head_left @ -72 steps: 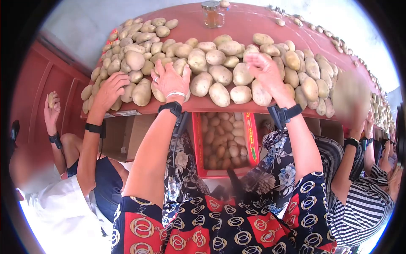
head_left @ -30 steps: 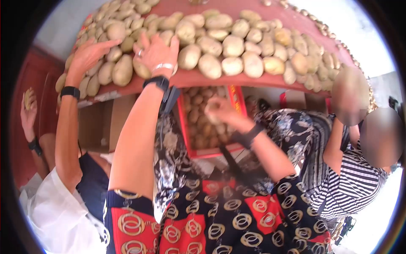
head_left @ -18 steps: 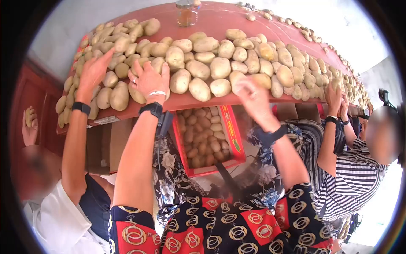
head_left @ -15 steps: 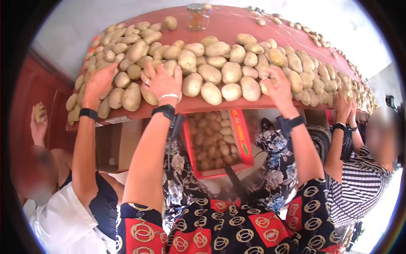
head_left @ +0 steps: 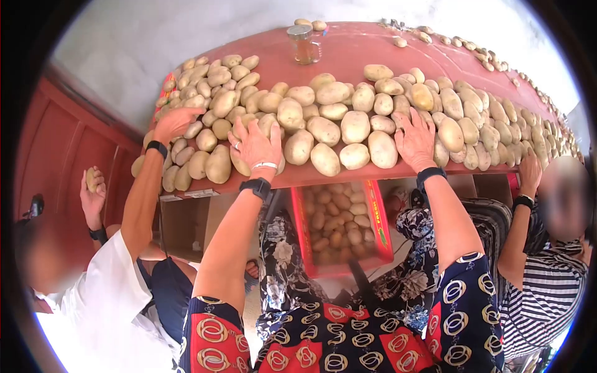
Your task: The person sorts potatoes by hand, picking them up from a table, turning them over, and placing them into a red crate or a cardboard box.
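Note:
Pale brown potatoes (head_left: 356, 127) lie heaped in a broad band along the near side of a red table (head_left: 261, 38). My left hand (head_left: 256, 148), with a ring and a white bracelet, rests on potatoes left of the middle, its fingers spread. Further right, my right hand (head_left: 416, 144) lies over the potatoes with its fingers stretched apart, close to a yellower potato (head_left: 421, 97). Whatever lies under both palms is hidden. Below the table edge, between my knees, stands a red cardboard box (head_left: 380, 227) holding many potatoes.
At left, a co-worker's hand (head_left: 177, 123) touches the heap, and their other hand holds a potato (head_left: 91, 179). A co-worker's hand (head_left: 530, 171) is on the right part of the heap. A glass jar (head_left: 305, 48) with a metal lid stands on the table behind the potatoes.
The view has shifted, so the table appears lower and further right. My right hand has gone from curled fingers to spread ones. The left co-worker's hand reaches further over the heap.

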`<state>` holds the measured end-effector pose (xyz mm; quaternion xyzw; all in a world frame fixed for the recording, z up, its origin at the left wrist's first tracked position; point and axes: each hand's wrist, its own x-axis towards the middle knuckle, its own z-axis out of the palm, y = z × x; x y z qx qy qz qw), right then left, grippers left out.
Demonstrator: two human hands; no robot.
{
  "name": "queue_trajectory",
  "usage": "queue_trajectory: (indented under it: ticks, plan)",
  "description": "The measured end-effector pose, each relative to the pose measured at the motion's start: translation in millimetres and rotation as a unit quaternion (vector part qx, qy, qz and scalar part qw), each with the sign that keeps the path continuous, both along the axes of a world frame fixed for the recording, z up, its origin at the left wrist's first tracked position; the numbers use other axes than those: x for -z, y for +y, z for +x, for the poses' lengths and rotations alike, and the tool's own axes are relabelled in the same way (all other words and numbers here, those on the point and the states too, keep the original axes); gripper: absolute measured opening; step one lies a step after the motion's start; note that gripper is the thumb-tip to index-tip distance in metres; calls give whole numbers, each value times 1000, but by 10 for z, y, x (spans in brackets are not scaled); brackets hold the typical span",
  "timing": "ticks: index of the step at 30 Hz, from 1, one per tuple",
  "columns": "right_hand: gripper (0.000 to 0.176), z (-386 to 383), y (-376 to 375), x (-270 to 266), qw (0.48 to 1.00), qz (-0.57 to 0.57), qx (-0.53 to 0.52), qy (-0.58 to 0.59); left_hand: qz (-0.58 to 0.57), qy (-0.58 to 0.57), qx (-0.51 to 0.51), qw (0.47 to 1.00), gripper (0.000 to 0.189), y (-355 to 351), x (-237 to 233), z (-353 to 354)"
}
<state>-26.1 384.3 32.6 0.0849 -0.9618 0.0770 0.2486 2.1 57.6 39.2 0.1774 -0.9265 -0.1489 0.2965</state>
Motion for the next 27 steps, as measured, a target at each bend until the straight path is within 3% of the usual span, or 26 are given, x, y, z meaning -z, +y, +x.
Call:
queue_trajectory:
  ticks: [6, 8, 10, 12, 16, 18, 22, 27]
  plan:
    - [39, 4, -2, 3, 1000, 4, 19, -3, 5, -95, -10, 995, 51, 30, -225, -45]
    - [39, -13, 17, 40, 1000, -3, 19, -4, -57, -18, 95, 994, 51, 142, -381, -137]
    - [39, 13, 15, -12, 1000, -3, 12, 2, -92, -40, 124, 987, 56, 263, -508, -355]
    - [39, 42, 2, -19, 1000, -2, 4, 11, -99, -76, 240, 963, 65, 526, -602, -537]
    - [41, 57, 21, -8, 1000, -13, 5, 22, -126, -146, 246, 950, 69, 945, -599, -853]
    - [40, 34, 27, 1, 999, -34, -12, 23, -83, -269, 214, 935, 69, 1064, -608, -990]
    - [41, 46, -4, -41, 1000, -14, -9, 18, -54, -309, 171, 934, 68, 1058, -524, -1130]
    - [42, 66, -1, -56, 1000, -16, -10, 16, -19, -292, 199, 936, 71, 971, -521, -1133]
